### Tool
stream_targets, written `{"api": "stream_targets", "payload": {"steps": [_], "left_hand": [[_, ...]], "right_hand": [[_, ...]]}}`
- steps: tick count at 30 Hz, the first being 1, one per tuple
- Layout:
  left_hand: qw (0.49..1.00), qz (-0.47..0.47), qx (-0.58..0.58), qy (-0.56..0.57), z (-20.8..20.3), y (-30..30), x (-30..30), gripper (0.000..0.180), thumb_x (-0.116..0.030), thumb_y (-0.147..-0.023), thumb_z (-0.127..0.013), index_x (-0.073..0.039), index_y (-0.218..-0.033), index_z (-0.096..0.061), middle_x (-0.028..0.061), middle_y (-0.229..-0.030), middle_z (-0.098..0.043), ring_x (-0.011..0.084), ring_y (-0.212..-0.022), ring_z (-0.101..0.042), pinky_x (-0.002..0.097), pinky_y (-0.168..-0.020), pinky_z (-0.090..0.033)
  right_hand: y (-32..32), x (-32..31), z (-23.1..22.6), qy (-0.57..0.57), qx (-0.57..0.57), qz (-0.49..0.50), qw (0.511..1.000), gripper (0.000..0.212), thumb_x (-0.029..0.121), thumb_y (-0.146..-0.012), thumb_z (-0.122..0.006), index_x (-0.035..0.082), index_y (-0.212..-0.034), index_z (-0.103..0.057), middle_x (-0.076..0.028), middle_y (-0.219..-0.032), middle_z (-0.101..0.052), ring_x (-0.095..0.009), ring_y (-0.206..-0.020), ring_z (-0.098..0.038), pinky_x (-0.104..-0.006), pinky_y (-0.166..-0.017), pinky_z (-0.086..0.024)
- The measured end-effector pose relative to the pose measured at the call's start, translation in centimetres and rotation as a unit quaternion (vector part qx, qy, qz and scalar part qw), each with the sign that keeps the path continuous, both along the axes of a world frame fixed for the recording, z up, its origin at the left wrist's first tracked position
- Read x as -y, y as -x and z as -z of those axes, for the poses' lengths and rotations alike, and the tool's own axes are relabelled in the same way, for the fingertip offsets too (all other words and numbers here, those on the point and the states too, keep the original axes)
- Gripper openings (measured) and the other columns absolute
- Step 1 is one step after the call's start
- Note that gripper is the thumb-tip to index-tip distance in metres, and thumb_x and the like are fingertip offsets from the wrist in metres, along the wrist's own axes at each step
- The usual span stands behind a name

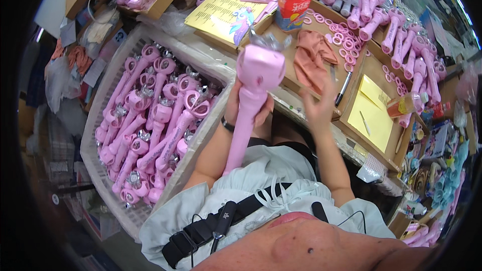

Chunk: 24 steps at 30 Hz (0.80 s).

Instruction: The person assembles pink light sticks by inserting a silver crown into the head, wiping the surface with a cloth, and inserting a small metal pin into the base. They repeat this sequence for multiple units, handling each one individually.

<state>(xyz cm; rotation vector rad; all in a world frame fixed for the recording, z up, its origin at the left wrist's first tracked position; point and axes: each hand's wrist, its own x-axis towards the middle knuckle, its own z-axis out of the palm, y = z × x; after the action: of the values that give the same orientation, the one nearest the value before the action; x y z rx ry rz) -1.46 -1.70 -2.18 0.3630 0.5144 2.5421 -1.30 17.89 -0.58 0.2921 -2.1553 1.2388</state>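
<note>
A pink toy wand with a silver crown on its head stands nearly upright in front of my body. My left hand is wrapped round its handle just below the head, with fingertips showing on the right side. My right hand is raised near the table edge, slightly blurred, fingers apart and holding nothing. Just behind that hand, a crumpled salmon-coloured cloth lies in a cardboard tray. A black-and-white pen is close to its right.
At my left, a white plastic basket holds many similar wands. Pink rings lie loose beyond the cloth. A red-capped bottle stands beside printed yellow sheets. Yellow paper, an amber bottle and more wands are to the right.
</note>
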Motion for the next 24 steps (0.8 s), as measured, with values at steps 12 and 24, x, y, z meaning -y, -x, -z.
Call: {"api": "stream_targets", "payload": {"steps": [12, 24], "left_hand": [[0.919, -0.27, -0.066, 0.282, -1.3, 1.0, -2.7, 0.045, -0.04, -0.096, -0.039, -0.008, -0.127, -0.034, 0.0146, -0.108, -0.058, 0.0188, -0.079, -0.061, 0.0306, -0.068, -0.052], [0.95, -0.251, -0.01, 0.185, 0.1, -1.1, -3.5, 0.048, -0.004, -0.083, -0.056, -0.011, -0.123, -0.029, 0.0123, -0.109, -0.054, 0.0158, -0.077, -0.058, 0.0301, -0.068, -0.049]], "right_hand": [[-7.4, 4.5, 5.4, -0.019, 0.302, -0.066, 0.951, 0.04, 0.03, -0.074, -0.07, 0.004, -0.099, -0.054, -0.02, -0.08, -0.062, -0.036, -0.073, -0.062, -0.0403, -0.063, -0.049], [-9.4, 3.5, 7.1, -0.028, 0.301, -0.052, 0.952, 0.041, 0.031, -0.073, -0.072, 0.005, -0.099, -0.055, -0.017, -0.081, -0.063, -0.034, -0.073, -0.063, -0.0401, -0.064, -0.049]]}}
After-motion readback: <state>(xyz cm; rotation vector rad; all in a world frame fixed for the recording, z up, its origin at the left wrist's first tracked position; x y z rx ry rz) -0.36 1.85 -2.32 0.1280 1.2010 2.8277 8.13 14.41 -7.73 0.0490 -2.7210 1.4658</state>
